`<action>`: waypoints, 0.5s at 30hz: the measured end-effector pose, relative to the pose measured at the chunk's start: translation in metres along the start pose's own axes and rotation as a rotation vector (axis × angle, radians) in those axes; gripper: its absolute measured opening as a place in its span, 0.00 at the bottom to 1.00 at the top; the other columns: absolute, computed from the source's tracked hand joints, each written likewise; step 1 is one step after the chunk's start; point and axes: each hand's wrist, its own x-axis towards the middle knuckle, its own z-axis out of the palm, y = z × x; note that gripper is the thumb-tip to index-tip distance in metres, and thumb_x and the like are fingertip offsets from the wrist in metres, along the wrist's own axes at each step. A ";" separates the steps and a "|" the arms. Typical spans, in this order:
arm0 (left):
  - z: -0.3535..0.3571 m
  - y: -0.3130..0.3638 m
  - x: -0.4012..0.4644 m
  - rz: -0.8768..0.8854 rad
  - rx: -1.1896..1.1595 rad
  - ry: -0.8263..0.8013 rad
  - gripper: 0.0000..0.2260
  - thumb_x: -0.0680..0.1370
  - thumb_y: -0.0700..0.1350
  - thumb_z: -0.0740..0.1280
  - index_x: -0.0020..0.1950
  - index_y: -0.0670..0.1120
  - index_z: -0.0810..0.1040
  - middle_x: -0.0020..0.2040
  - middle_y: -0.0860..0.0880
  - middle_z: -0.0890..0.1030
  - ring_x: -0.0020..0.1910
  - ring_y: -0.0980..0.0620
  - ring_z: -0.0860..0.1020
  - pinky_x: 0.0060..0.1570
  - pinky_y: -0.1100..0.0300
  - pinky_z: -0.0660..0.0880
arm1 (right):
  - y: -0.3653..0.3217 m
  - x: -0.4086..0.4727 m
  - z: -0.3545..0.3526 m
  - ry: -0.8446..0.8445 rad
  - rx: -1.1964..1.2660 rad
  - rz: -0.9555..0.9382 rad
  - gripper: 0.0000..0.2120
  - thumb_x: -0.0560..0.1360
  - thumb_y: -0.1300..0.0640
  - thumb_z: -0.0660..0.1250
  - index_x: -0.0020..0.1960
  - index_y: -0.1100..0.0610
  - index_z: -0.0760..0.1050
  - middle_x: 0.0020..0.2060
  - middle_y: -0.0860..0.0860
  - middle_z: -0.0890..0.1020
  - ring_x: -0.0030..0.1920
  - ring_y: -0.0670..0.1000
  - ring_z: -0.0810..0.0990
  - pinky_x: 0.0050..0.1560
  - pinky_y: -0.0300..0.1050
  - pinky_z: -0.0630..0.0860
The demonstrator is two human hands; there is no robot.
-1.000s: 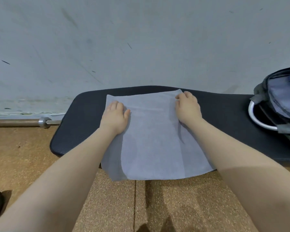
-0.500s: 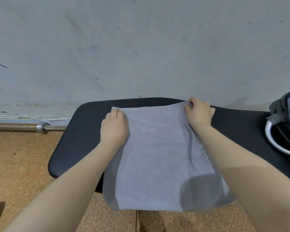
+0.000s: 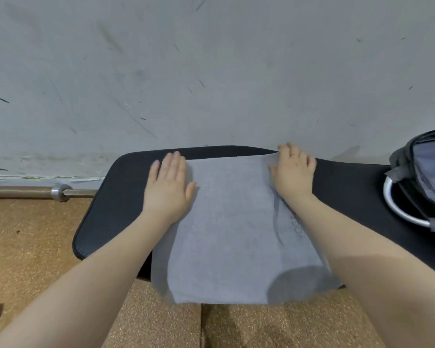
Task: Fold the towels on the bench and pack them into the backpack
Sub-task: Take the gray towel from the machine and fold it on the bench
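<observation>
Head view, looking down: grey towel (image 3: 226,229) spread flat across a black padded surface (image 3: 106,217), its near edge hanging over the front toward a cork-coloured floor (image 3: 35,247). Left hand (image 3: 168,187) laid flat on the towel's far left corner, fingers straight and together. Right hand (image 3: 293,172) resting on the far right corner, fingers loosely bent over the edge; true pinch impossible to tell. Open grey backpack (image 3: 427,177) at the surface's right end, well apart from the towel. Scuffed pale wall (image 3: 211,71) behind.
</observation>
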 end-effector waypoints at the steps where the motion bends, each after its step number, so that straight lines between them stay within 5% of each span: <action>1: -0.003 0.010 -0.008 0.089 -0.045 0.053 0.32 0.77 0.56 0.41 0.72 0.37 0.60 0.73 0.41 0.62 0.74 0.43 0.59 0.72 0.48 0.49 | -0.002 -0.012 -0.007 0.014 0.050 -0.103 0.19 0.76 0.59 0.61 0.65 0.62 0.68 0.69 0.60 0.68 0.67 0.60 0.67 0.65 0.55 0.61; 4: -0.008 0.056 -0.040 0.301 -0.215 -0.063 0.37 0.71 0.58 0.35 0.74 0.41 0.58 0.75 0.44 0.59 0.75 0.46 0.55 0.72 0.57 0.43 | -0.010 -0.061 -0.029 -0.175 0.211 -0.302 0.16 0.77 0.57 0.59 0.64 0.60 0.70 0.72 0.57 0.63 0.72 0.57 0.61 0.68 0.53 0.61; 7: -0.007 0.091 -0.065 0.424 -0.216 -0.136 0.39 0.70 0.62 0.34 0.75 0.43 0.56 0.76 0.46 0.58 0.75 0.50 0.54 0.72 0.58 0.44 | 0.004 -0.104 -0.036 -0.399 0.183 -0.366 0.23 0.80 0.50 0.55 0.72 0.57 0.60 0.76 0.52 0.54 0.75 0.51 0.52 0.74 0.48 0.52; 11: -0.006 0.088 -0.077 0.294 -0.186 -0.200 0.40 0.69 0.65 0.34 0.75 0.46 0.54 0.76 0.48 0.55 0.75 0.50 0.54 0.72 0.58 0.48 | 0.047 -0.130 -0.045 -0.536 0.006 -0.334 0.29 0.80 0.41 0.45 0.76 0.52 0.45 0.77 0.48 0.46 0.76 0.48 0.44 0.74 0.48 0.40; 15: -0.016 0.077 -0.092 0.175 -0.130 -0.239 0.27 0.81 0.57 0.48 0.76 0.44 0.51 0.77 0.47 0.53 0.75 0.48 0.52 0.72 0.56 0.49 | 0.063 -0.135 -0.056 -0.515 -0.120 -0.244 0.29 0.80 0.42 0.45 0.76 0.53 0.43 0.76 0.50 0.43 0.76 0.50 0.43 0.74 0.54 0.39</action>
